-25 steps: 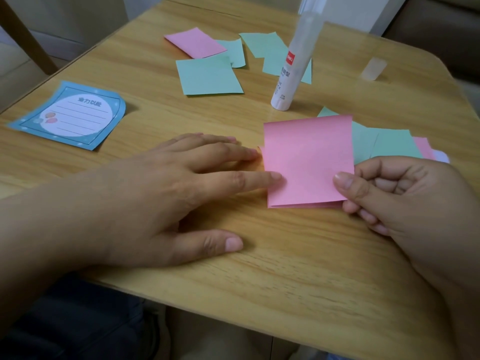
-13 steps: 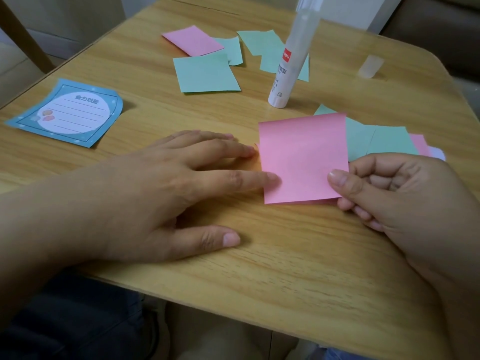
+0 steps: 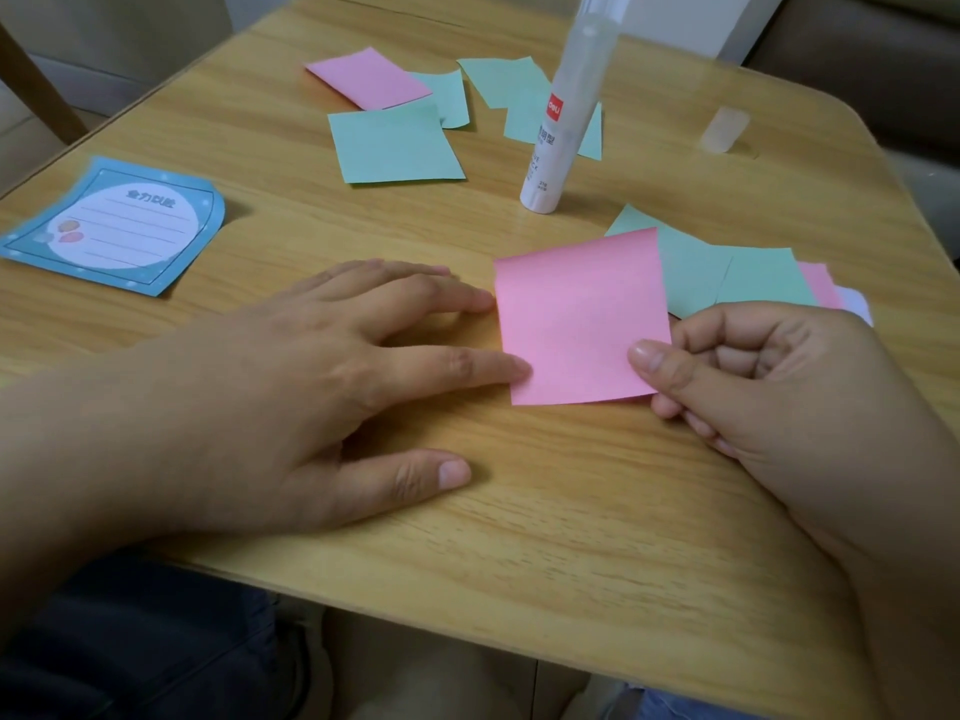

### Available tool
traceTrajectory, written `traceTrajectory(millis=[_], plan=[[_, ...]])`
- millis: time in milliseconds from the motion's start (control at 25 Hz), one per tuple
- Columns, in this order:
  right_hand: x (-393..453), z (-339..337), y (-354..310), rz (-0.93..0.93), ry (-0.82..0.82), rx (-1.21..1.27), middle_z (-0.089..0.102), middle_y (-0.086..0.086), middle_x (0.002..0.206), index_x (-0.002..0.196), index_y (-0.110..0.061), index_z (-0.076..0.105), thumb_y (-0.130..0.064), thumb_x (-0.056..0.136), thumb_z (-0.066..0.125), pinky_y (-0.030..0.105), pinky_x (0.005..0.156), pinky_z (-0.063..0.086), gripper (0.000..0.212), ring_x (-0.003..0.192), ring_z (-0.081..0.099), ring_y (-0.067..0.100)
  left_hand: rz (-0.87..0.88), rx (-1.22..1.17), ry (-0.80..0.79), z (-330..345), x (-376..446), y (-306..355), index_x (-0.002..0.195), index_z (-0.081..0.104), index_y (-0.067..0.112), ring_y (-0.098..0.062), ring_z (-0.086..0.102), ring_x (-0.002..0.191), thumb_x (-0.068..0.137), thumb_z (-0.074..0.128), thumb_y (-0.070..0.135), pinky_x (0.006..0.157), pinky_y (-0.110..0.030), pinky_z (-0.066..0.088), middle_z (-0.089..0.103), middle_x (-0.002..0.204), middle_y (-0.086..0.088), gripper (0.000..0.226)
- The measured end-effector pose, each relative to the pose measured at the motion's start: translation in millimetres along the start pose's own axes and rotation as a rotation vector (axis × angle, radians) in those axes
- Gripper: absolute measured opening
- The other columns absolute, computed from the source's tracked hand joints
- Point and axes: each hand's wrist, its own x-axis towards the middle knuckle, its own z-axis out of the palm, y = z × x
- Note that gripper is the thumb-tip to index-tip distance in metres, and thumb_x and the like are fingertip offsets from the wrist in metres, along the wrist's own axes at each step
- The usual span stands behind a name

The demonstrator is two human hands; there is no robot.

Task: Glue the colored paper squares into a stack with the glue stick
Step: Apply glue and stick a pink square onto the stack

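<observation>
Wooden tabletop (image 3: 519,485) | your right hand (image 3: 769,387) pinched the pink square (image 3: 576,319) by its corner, your left hand (image 3: 322,376) lay flat, fingers straight, touching its edge | glue stick (image 3: 558,132) stood upright beyond | green squares (image 3: 395,142) loose: most stacking seemingly left.

Glue stick (image 3: 558,132) upright behind held paper square (image 3: 579,319), notepad (image 3: 117,226) far left, cap (image 3: 724,129) right.
</observation>
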Motion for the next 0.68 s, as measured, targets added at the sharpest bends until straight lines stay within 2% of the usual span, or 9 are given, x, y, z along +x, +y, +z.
traceTrajectory(millis=[120,200,280,360,440,520,680], plan=[[1.1,-2.2,-1.3,0.000,-0.013,0.001,0.062,-0.001,0.049,0.066,-0.010,0.067,-0.039,0.059,0.070,0.009,0.040,0.034,0.030,0.037,0.041,0.001,-0.015,0.105,0.010,3.1,2.5,-6.1,0.135,0.042,0.042,-0.020,0.042,0.127,0.088,0.030,0.069,0.106,-0.036,0.034,0.044,0.137,0.004,0.056],[2.0,-5.9,-0.9,-0.002,-0.001,-0.009,0.058,-0.004,0.047,0.067,-0.011,0.069,-0.042,0.059,0.071,0.009,0.040,0.032,0.032,0.037,0.040,0.001,-0.001,0.142,0.060,6.7,5.1,-6.4,0.134,0.043,0.044,-0.017,0.043,0.125,0.087,0.032,0.071,0.103,-0.037,0.035,0.045,0.135,0.007,0.056],[2.7,-8.9,-0.3,0.003,-0.001,-0.047,0.056,-0.006,0.046,0.067,-0.016,0.071,-0.039,0.066,0.073,0.010,0.042,0.032,0.023,0.039,0.040,0.000,0.002,0.110,0.076,11.5,6.6,-6.9,0.133,0.045,0.042,-0.014,0.043,0.124,0.085,0.032,0.074,0.101,-0.035,0.035,0.047,0.134,0.008,0.060],[2.4,-11.2,0.0,0.022,-0.017,-0.084,0.063,0.002,0.051,0.069,-0.019,0.073,-0.032,0.072,0.071,0.016,0.050,0.038,0.013,0.048,0.047,0.006,-0.036,-0.032,0.168,18.2,9.4,-4.2,0.130,0.053,0.031,-0.011,0.047,0.118,0.081,0.031,0.076,0.097,-0.029,0.037,0.053,0.130,0.008,0.070],[2.5,-11.8,0.8,0.044,-0.029,-0.103,0.069,0.014,0.067,0.071,-0.017,0.073,-0.028,0.075,0.071,0.024,0.060,0.041,0.011,0.058,0.051,0.016,-0.081,-0.142,0.219,25.8,10.5,-4.9,0.129,0.056,0.026,-0.010,0.049,0.116,0.076,0.038,0.077,0.093,-0.032,0.040,0.056,0.128,0.009,0.075],[2.8,-11.0,0.6,0.060,-0.032,-0.118,0.068,0.021,0.075,0.072,-0.015,0.073,-0.025,0.076,0.072,0.027,0.061,0.040,0.011,0.060,0.050,0.018,-0.112,-0.141,0.196,29.2,9.6,-7.7,0.132,0.052,0.032,-0.010,0.048,0.122,0.071,0.047,0.073,0.097,-0.038,0.042,0.052,0.133,0.013,0.074],[3.5,-9.4,2.4,0.061,-0.022,-0.155,0.061,0.028,0.076,0.072,-0.016,0.072,-0.025,0.079,0.072,0.026,0.057,0.037,0.011,0.057,0.044,0.016,-0.123,-0.119,0.142,32.5,9.3,-15.8,0.138,0.042,0.041,-0.007,0.038,0.132,0.072,0.051,0.072,0.104,-0.043,0.038,0.040,0.141,0.021,0.074]])
